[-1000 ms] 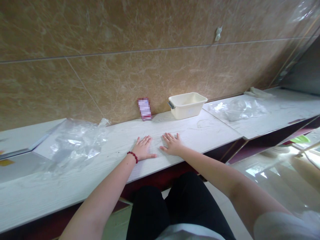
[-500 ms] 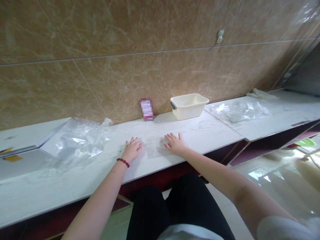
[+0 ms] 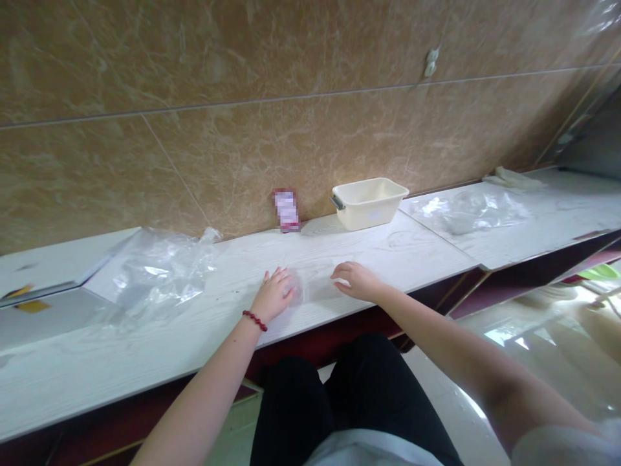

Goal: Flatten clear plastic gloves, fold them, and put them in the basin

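A small, clear plastic sheet or bag (image 3: 315, 282) lies on the white wood-grain counter (image 3: 233, 336), hard to make out against it. My left hand (image 3: 274, 295), with a red bead bracelet at the wrist, rests at its left edge, fingers spread. At the plastic's right side is my right hand (image 3: 358, 282), its fingers curved and its thumb apart. Whether the right fingertips touch the plastic I cannot tell. Beyond the hands, a cream plastic bin (image 3: 371, 213) with a grey handle stands against the wall.
A phone-like, blurred-out object (image 3: 287, 211) leans on the tiled wall. Crumpled clear plastic (image 3: 160, 275) lies by a white box (image 3: 53, 310) on the left. More clear plastic (image 3: 470, 210) and a pale cloth (image 3: 514, 179) lie on the right. The counter's front edge runs just before my legs.
My left hand has moved right along the plastic. My right hand has shifted slightly right, its flat, spread fingers now curved. The view has shifted a little.
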A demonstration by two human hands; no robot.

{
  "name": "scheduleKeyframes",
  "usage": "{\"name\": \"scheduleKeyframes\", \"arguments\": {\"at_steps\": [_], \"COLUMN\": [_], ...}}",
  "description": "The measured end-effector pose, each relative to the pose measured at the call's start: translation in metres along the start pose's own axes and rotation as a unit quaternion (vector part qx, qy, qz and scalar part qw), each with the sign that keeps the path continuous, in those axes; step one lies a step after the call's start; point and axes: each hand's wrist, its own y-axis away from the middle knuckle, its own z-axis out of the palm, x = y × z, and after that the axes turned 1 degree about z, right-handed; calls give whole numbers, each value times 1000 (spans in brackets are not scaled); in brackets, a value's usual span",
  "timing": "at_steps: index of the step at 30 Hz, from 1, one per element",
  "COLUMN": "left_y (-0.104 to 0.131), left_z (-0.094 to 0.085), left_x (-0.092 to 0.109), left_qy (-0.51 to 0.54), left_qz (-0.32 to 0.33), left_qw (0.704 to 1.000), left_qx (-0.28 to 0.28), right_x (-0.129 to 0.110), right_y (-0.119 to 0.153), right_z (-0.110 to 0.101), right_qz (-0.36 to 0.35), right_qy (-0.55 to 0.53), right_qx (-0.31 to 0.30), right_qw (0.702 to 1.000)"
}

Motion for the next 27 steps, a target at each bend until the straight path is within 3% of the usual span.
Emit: {"name": "scheduleKeyframes", "arguments": {"at_steps": [5,11,20,27], "left_y": [-2,-8,-8,-8], "left_z": [1,6,4,0], "left_x": [25,45,50,51], "left_qy": [60,103,98,94], "left_qz": [49,82,110,103], "left_qw": [997,990,988,990], "left_qx": [-21,-41,-37,-33], "right_x": [10,7,8,10], "right_y": [20,18,5,-2], "right_z": [-18,-16,-20,-22], "right_qz": [-94,-156,-247,-257], "right_qy": [52,86,133,151], "right_qx": [-19,-41,-70,-71], "right_qw": [994,983,957,952]}}
